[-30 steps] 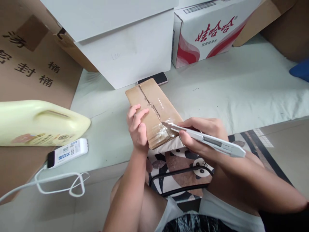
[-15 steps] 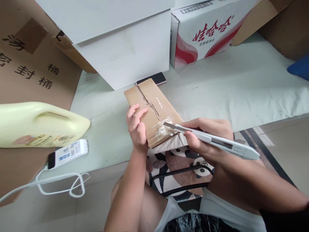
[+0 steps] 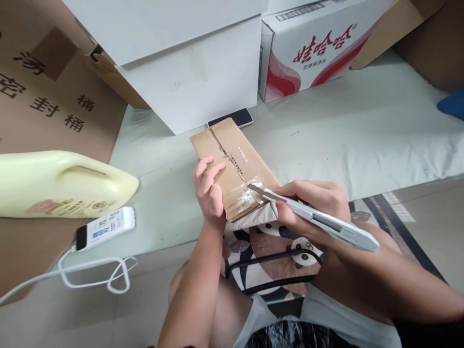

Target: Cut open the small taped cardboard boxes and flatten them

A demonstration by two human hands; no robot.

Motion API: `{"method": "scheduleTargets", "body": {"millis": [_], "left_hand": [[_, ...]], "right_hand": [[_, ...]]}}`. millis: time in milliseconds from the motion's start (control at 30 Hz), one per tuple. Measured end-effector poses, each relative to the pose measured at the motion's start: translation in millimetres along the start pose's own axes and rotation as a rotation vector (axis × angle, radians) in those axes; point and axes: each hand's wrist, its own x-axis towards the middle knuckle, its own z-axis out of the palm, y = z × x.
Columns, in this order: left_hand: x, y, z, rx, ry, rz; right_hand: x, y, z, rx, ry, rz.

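A small brown cardboard box point(image 3: 250, 162) rests near the front edge of the cloth-covered surface, with a torn seam along its top and clear tape at its near end. My left hand point(image 3: 210, 188) grips the box's left side, fingers bent over the top and thumb near the edge. In my right hand point(image 3: 311, 203) is a white utility knife point(image 3: 322, 222), held like a pen. Its blade points left and its tip is at the taped seam. Part of the right fingers is hidden behind the knife.
Behind the box lie a dark phone point(image 3: 235, 117) and a large white box point(image 3: 195, 82). A red-and-white carton point(image 3: 308, 63) stands at the back right. On the left are a pale yellow bottle point(image 3: 65, 183), a white device point(image 3: 108, 229) with a cable, and a large brown carton point(image 3: 54, 140).
The knife's handle end has swung down and left, while its blade tip stays by the taped seam. The whole view has shifted slightly. Both hands keep their hold.
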Motion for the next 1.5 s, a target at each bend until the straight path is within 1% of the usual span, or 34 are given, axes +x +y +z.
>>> {"method": "scheduleTargets", "body": {"millis": [100, 167, 333, 567, 733, 900, 1000, 1167, 1367, 1500], "left_hand": [[0, 0, 1, -0.012, 0.01, -0.008], [0, 0, 1, -0.007, 0.017, -0.005], [0, 0, 2, -0.01, 0.021, 0.015], [1, 1, 3, -0.037, 0.037, 0.005], [1, 2, 4, -0.008, 0.035, -0.007], [1, 1, 3, 0.006, 0.028, -0.012], [1, 1, 3, 0.009, 0.029, -0.017], [1, 2, 3, 0.003, 0.035, -0.017], [0, 2, 3, -0.012, 0.027, -0.014], [1, 0, 2, 0.037, 0.022, 0.008]], "right_hand": [[0, 0, 1, 0.036, 0.007, 0.052], [0, 1, 0, 0.07, -0.012, 0.076], [0, 2, -6, 0.119, -0.054, 0.089], [-2, 2, -3, 0.107, 0.022, 0.082], [-3, 2, -3, 0.099, 0.025, 0.05], [-5, 1, 0, 0.026, 0.047, 0.035], [-6, 1, 4, -0.015, 0.074, -0.005], [-7, 2, 9, -0.07, 0.081, -0.083], [-8, 5, 17, -0.011, 0.072, -0.065], [-7, 4, 15, 0.087, 0.038, 0.035]]}}
